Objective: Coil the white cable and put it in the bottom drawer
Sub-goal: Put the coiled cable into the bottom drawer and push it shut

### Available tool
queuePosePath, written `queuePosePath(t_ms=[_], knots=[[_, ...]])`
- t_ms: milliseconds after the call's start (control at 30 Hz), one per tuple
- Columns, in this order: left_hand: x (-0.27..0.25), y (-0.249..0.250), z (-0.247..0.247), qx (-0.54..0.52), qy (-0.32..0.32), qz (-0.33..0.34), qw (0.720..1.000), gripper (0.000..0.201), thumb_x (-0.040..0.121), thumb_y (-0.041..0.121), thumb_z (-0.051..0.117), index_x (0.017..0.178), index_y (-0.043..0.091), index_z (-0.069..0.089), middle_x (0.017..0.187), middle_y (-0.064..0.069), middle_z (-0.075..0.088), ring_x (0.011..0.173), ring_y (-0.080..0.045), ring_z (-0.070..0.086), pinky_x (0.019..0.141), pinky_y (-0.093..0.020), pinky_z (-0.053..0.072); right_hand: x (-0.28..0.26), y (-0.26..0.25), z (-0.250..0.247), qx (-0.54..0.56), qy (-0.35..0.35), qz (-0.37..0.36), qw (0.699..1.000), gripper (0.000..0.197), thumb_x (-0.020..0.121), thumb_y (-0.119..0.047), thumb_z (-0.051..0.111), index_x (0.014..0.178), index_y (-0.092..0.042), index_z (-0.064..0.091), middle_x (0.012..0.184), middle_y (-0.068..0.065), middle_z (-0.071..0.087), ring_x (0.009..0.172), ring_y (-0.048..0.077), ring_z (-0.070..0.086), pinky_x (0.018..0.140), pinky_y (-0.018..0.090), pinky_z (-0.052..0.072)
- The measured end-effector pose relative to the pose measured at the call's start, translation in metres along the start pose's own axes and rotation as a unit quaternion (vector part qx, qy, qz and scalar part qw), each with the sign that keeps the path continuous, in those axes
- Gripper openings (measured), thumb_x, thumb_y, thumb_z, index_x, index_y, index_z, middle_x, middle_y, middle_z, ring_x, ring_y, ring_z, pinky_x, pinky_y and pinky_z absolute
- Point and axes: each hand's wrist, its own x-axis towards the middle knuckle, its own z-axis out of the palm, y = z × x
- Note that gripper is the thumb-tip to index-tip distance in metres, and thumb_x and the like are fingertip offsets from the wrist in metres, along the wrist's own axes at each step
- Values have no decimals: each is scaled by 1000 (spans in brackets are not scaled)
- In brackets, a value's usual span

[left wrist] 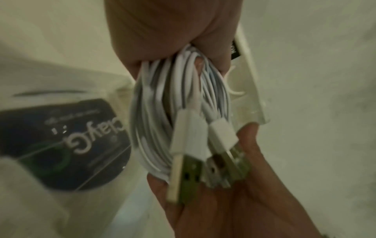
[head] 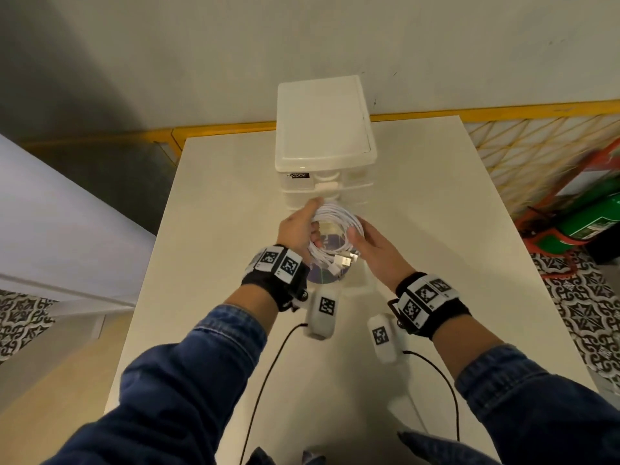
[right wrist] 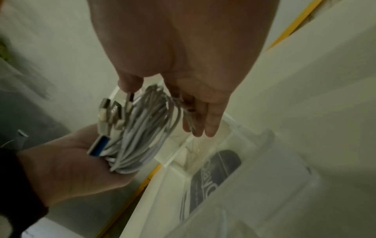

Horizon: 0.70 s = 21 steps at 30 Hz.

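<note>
Coiled into a round bundle of many loops, the white cable (head: 339,229), gripped at its left side by the left hand (head: 298,231), fingers curled through the ring and thumb over the top strands. Cupping the opposite side of the coil, the right hand (head: 375,253), fingers nearly straight along the outer loops and the thumb resting at the inner edge; seen from the right wrist, fingers (right wrist: 205,124) laid flat beside the strands, not wrapped round them. Hanging from the near end of the bundle, just below the left-hand grip, two USB plugs (left wrist: 205,154) with white housings and metal tips, close against the palm of the right hand in the left wrist view. Directly beneath the held coil, pulled out toward the person, the bottom drawer (head: 364,281) of a translucent white drawer unit (head: 322,129), and lying inside it a dark round label or disc (head: 323,275) with printed lettering, partly hidden by the cable. Held above the drawer, the coil; whether touching it anywhere, impossible to tell. Under everything, a white table (head: 208,229). Beyond the grip on the right side, on a patterned floor, a green cylinder (head: 590,219) in a red frame. On both wrists, black straps carrying square printed markers, blue denim sleeves behind them.
</note>
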Motion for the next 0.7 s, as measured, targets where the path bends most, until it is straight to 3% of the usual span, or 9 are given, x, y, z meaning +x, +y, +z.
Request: queuePosePath(t_ms=[133,200,267,300,400,467,533,600,700], knots=[[18,-26,1,-3,48,-30,998,38,72,46,73,74,9,64,56,-6,58,44,-17,50,45,-23,43,7,11,2,22,57,78,995,46,94,-23,49,138,-14,38,132,10,52,120,23,52,101,38,45],[23,-35,1,6,67,-45,997,41,75,50,69,70,10,60,60,-6,62,54,-21,59,58,-29,52,8,14,3,-8,43,67,997,46,94,-17,49,137,-8,37,128,5,52,114,18,52,96,24,45],[24,-40,0,35,85,-55,994,48,71,57,67,69,9,65,69,-13,68,72,-32,66,78,-48,55,9,15,5,-60,16,40,997,47,91,-21,55,133,-7,40,117,1,53,103,14,53,78,7,46],[23,-40,1,54,90,-53,993,52,72,60,65,70,8,67,71,-14,68,75,-34,66,82,-51,54,9,18,6,-96,6,32,995,55,85,-34,61,132,-13,40,117,2,54,101,14,55,79,9,48],[20,-42,3,64,102,-35,992,56,78,62,58,74,7,68,68,-11,66,69,-32,64,76,-45,56,13,29,5,-210,-21,59,976,100,56,-74,66,136,-28,27,124,5,53,106,21,58,89,39,52],[21,-45,4,74,114,-18,991,58,78,65,55,73,8,67,68,-9,66,66,-29,64,72,-40,56,14,29,3,-251,-44,70,965,111,52,-73,69,140,-27,18,125,6,52,109,23,56,89,41,49],[25,-50,4,94,126,1,987,65,78,68,53,79,5,68,76,-13,69,74,-29,66,77,-41,56,15,26,0,-350,-46,45,934,108,57,-72,66,140,-23,19,119,9,58,107,27,55,84,38,48],[30,-55,4,102,136,16,985,73,77,70,50,95,2,68,92,-16,71,86,-32,66,85,-43,53,15,23,-2,-472,-30,21,881,103,60,-76,58,140,-20,23,113,9,63,104,29,51,80,38,43],[32,-57,7,132,140,38,981,73,89,63,38,117,-2,58,118,-20,64,107,-34,59,94,-35,44,12,24,0,-499,-27,18,866,104,65,-78,52,142,-16,22,121,9,59,109,28,47,86,38,40]])
